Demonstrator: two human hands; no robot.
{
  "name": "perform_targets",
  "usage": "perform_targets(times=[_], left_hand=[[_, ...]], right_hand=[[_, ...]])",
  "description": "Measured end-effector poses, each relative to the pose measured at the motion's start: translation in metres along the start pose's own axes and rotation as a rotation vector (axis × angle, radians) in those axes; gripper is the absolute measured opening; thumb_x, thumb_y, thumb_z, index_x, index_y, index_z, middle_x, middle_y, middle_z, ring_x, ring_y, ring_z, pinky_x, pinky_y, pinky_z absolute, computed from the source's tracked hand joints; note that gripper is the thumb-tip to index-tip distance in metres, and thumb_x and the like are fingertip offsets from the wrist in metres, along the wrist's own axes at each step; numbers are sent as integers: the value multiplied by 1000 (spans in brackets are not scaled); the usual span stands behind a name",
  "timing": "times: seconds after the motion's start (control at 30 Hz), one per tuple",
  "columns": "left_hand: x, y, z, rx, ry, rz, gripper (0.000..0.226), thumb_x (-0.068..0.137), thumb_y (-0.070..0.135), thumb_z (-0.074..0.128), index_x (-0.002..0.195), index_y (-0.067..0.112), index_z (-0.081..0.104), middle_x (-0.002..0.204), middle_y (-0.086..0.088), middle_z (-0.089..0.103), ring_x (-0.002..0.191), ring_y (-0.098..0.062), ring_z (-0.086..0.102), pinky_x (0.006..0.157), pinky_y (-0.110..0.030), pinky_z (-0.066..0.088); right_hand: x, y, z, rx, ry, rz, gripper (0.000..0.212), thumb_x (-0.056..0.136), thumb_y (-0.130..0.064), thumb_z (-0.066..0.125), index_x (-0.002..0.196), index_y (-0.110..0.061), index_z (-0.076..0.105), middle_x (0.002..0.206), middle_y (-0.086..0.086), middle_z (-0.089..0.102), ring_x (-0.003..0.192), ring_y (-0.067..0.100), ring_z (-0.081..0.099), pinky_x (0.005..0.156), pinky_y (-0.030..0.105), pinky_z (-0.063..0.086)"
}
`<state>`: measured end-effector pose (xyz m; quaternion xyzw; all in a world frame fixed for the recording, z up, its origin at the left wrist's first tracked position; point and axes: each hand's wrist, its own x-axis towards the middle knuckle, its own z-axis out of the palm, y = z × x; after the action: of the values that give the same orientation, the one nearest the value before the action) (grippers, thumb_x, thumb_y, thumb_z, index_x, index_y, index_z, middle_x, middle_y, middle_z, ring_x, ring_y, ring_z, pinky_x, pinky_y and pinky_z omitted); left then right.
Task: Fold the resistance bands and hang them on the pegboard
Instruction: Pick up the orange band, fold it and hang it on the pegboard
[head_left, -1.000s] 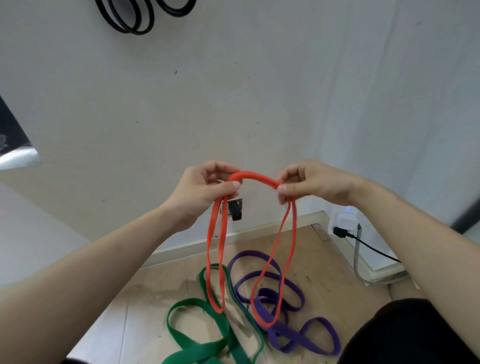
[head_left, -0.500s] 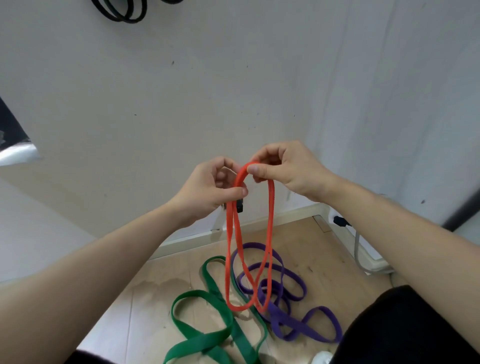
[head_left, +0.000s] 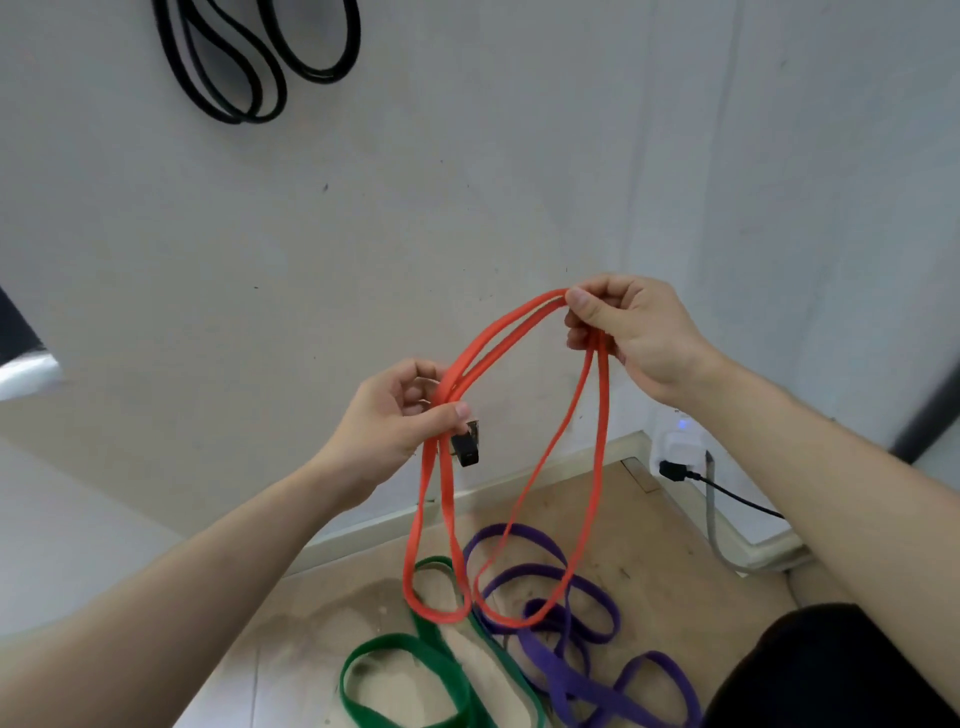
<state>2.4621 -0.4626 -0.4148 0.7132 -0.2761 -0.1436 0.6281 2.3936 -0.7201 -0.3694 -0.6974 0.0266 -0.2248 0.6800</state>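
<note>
Both hands hold the orange band in front of the pale wall (head_left: 467, 208). The left hand (head_left: 400, 421) pinches a doubled stretch of the orange band (head_left: 519, 332), and the right hand (head_left: 631, 332), higher and apart from it, grips the other end of that stretch. Two loops hang down between them above the floor (head_left: 675, 561), where a green band (head_left: 415, 654) and a purple band (head_left: 587, 587) lie tangled. Black bands (head_left: 234, 67) hang high on the wall, seemingly from a peg out of view.

No readable text, labels, brands or numbers on any visible surface.
</note>
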Motion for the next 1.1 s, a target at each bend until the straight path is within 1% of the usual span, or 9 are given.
perform_targets(times=[0.17,0.27,0.37,0.5,0.6,0.7,0.8,0.97,1.1], left_hand=[[1,1,-5,-10,88,7,24,85,7,76,108,8,71,80,1,75,75,-19,73,81,-33,62],[2,3,-7,-7,107,31,15,87,8,75,101,14,75,78,2,74,72,-15,71,76,-25,58],[2,8,-4,-19,120,48,14,88,7,74,99,15,77,79,1,75,71,-15,71,75,-24,59],[1,12,4,-13,93,47,14,88,9,75,100,14,78,82,-1,77,73,-16,72,78,-29,62],[-2,13,8,16,50,55,15,87,12,77,101,16,78,91,-6,79,78,-18,73,81,-32,63],[-5,13,9,30,24,61,16,86,11,77,102,14,77,93,-9,79,81,-19,75,79,-29,62],[-5,13,7,43,-6,41,17,85,9,77,102,11,75,92,-14,78,82,-23,76,77,-28,61],[-8,14,9,92,-50,23,17,87,11,77,103,13,74,96,-12,77,85,-25,76,73,-23,60],[-8,13,8,58,-31,45,22,89,9,75,109,16,74,98,-18,76,84,-28,75,78,-29,62]], right_hand=[[-1,21,-24,-102,-190,179,4,92,-7,65,93,-3,67,74,9,66,65,20,63,68,28,57],[-3,33,-31,-255,-338,265,12,90,-9,69,101,-4,69,79,9,70,74,20,67,78,31,57],[-10,39,-21,-411,-509,298,21,86,-11,75,107,-8,70,87,5,72,85,19,69,88,32,57],[-22,34,12,-393,-603,271,29,85,-9,77,113,-12,69,88,-1,73,89,15,72,85,24,55],[-27,25,36,-258,-516,163,31,85,-10,76,114,-12,67,95,13,72,92,23,73,94,35,57],[-30,15,48,-230,-356,63,19,85,-7,76,102,-9,70,91,18,74,84,27,73,91,44,60],[-31,8,51,-298,-289,-31,12,84,-9,78,94,-13,73,87,12,76,82,26,74,84,40,62],[-30,-4,52,-236,-193,-154,11,86,-3,73,95,-9,71,84,7,73,72,13,70,72,24,59],[-23,-7,42,-145,-81,-179,10,87,-3,73,96,-6,71,76,4,70,66,16,68,70,27,59]])
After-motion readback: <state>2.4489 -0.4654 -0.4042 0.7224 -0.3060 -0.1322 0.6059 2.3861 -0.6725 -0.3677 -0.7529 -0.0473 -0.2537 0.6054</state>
